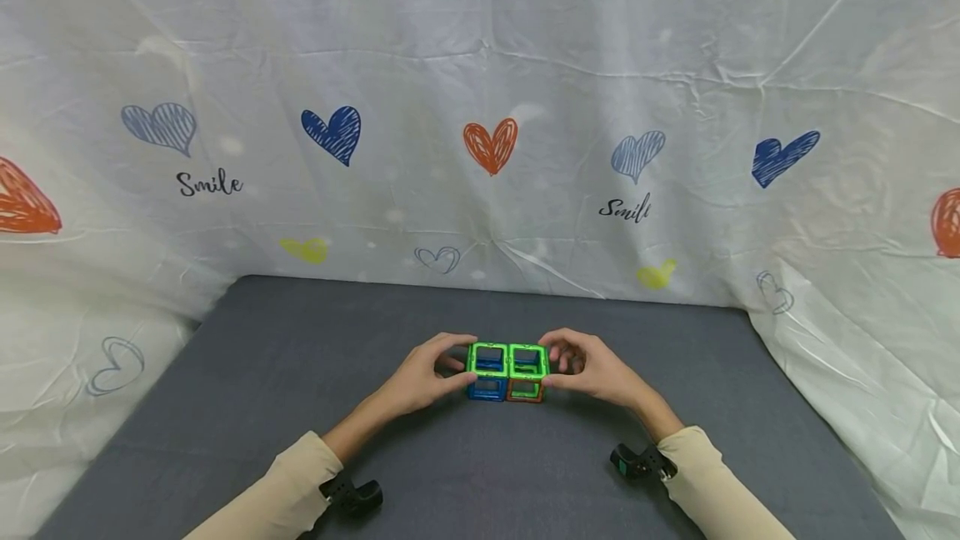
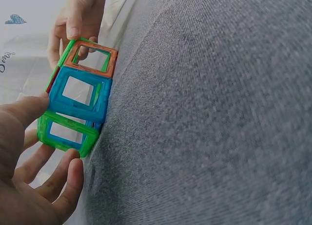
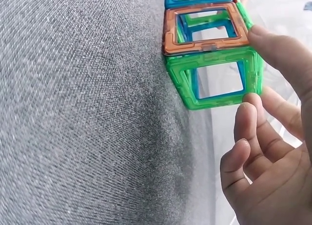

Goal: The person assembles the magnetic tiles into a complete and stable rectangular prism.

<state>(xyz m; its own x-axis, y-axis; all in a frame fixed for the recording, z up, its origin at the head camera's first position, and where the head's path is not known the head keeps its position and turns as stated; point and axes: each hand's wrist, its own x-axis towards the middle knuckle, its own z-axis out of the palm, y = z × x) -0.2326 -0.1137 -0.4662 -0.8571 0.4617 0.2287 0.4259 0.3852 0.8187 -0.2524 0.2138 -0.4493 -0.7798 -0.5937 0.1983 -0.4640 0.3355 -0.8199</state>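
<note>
Two cubes of see-through magnetic tiles stand side by side on the dark grey table. The left cube has a blue front tile [image 2: 73,108] and a green tile on its outer side [image 2: 63,146]. The right one has an orange front tile [image 3: 207,46] and a green outer side tile [image 3: 214,102]; green tiles top both. My left hand [image 1: 418,375] grips the left cube, thumb at its near top edge and index finger at the far side. My right hand [image 1: 596,369] holds the right cube likewise, other fingers loosely bent near its side.
The grey tabletop [image 1: 300,340] spreads around the cubes. White cloth [image 1: 420,207] printed with hearts and "Smile" hangs behind the table and along both sides. A black wrist device [image 1: 352,497] sits on the left wrist, another black device [image 1: 641,463] on the right.
</note>
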